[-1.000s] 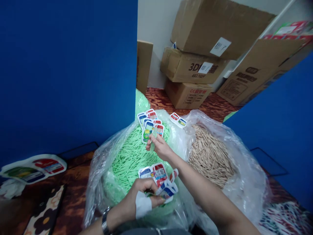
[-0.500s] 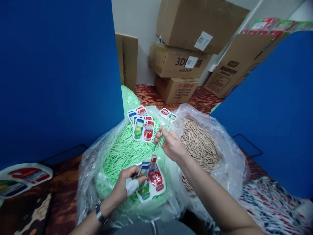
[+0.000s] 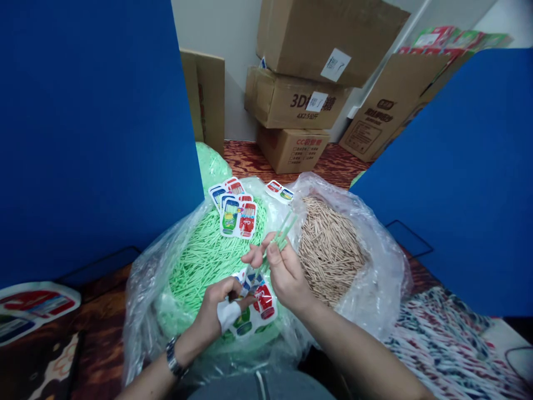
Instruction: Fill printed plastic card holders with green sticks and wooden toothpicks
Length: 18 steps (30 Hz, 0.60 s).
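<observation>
My left hand (image 3: 222, 303), with a white wrap on it, is closed on a printed pouch (image 3: 266, 303) showing red Cola and green can pictures. My right hand (image 3: 285, 266) pinches a small bunch of thin green sticks (image 3: 284, 230), just above the pouch's upper edge. Whether any stick is inside the pouch I cannot tell. Below both hands lies a clear plastic bag (image 3: 145, 289) full of loose green sticks (image 3: 194, 269). Several more pouches (image 3: 237, 218) rest on the heap, and another pouch (image 3: 280, 191) lies behind my right hand.
Brown sticks (image 3: 328, 250) fill a second plastic bag (image 3: 389, 278) on the right. Blue panels (image 3: 91, 139) stand at both sides. Stacked cardboard boxes (image 3: 297, 105) are at the back. A striped fluffy cloth (image 3: 445, 344) lies lower right, a large pouch-shaped print (image 3: 37, 305) lower left.
My right hand has come down and closer to my left, bringing the green sticks to the pouch's upper edge. The left hand keeps its hold on the pouch. The view has shifted slightly.
</observation>
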### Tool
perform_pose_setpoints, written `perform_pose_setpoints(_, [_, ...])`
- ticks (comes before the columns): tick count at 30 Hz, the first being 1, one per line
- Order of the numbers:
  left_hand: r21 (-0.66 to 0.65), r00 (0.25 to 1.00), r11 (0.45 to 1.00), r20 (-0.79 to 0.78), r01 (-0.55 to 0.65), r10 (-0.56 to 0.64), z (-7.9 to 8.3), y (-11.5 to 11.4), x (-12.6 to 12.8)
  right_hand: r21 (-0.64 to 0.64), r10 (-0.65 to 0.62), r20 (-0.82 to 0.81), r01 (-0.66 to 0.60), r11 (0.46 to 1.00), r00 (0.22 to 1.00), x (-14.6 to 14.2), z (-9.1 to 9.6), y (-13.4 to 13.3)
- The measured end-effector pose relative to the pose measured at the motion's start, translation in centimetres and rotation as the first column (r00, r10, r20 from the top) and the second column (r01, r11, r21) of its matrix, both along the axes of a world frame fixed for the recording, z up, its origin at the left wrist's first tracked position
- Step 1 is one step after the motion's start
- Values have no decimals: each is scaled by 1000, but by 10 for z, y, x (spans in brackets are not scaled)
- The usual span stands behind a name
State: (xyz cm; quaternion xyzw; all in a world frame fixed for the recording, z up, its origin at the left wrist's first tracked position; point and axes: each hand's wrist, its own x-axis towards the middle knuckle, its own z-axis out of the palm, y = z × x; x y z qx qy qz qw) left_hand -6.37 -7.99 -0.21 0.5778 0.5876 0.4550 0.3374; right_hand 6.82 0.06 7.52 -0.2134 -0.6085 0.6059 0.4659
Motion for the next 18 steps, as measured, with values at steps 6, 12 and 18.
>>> perform_pose_setpoints(6, [68, 996, 998, -82, -13, 19, 4, 0, 3, 150, -68, 181, 41, 988, 981, 0, -6, -11])
perform_pose_setpoints(12, [190, 992, 980, -100, -58, 78, 11, 3, 3, 248, -162, 298, 87, 965, 941, -1, -21, -16])
perform_pose_setpoints(18, [203, 990, 978, -121, -49, 74, 9, 5, -3, 268, -43, 349, -56, 962, 936, 11, -15, -3])
